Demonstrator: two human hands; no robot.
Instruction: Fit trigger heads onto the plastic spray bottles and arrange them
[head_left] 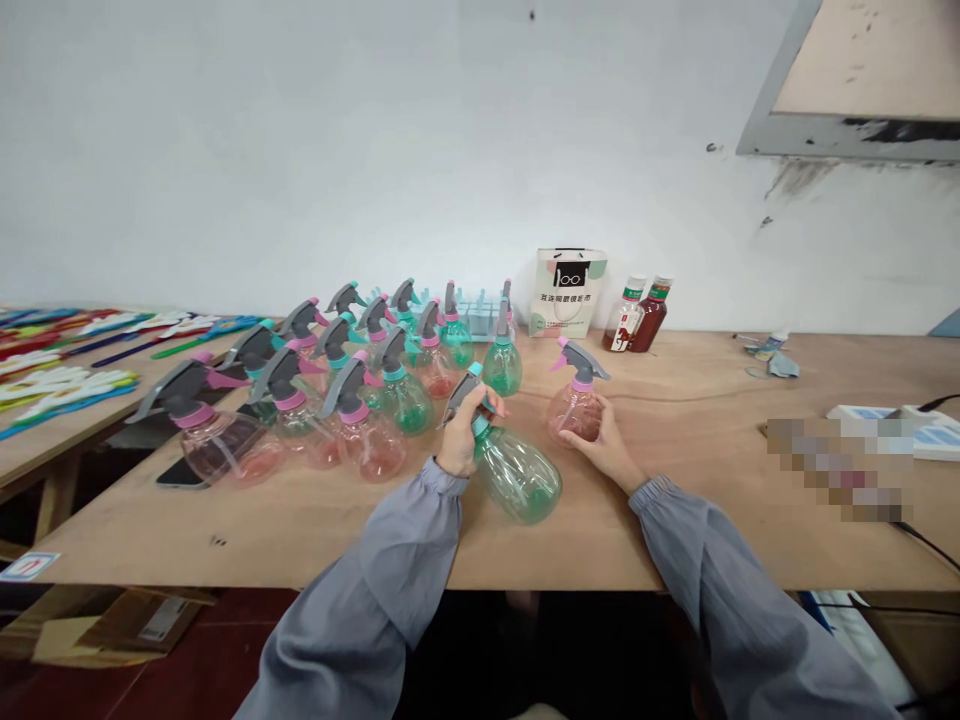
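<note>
My left hand [463,432] is closed round the neck and grey trigger head of a clear green spray bottle [521,475]. That bottle is tilted, its base toward the right and toward me. My right hand [606,448] grips the body of a pink spray bottle [566,412], which stands upright on the table with its grey and pink trigger head on top. Left of my hands stand several more pink and green spray bottles, among them a pink one [371,445] and a green one [411,400]. A large pink one [229,450] leans at the left end.
Against the wall stand a paper bag [568,295] and two dark red drink bottles [649,318]. A pale blue rack [480,318] is behind the spray bottles. A dark phone [182,475] lies at left, a white power strip [892,430] at right. Colourful items [75,390] cover the left table.
</note>
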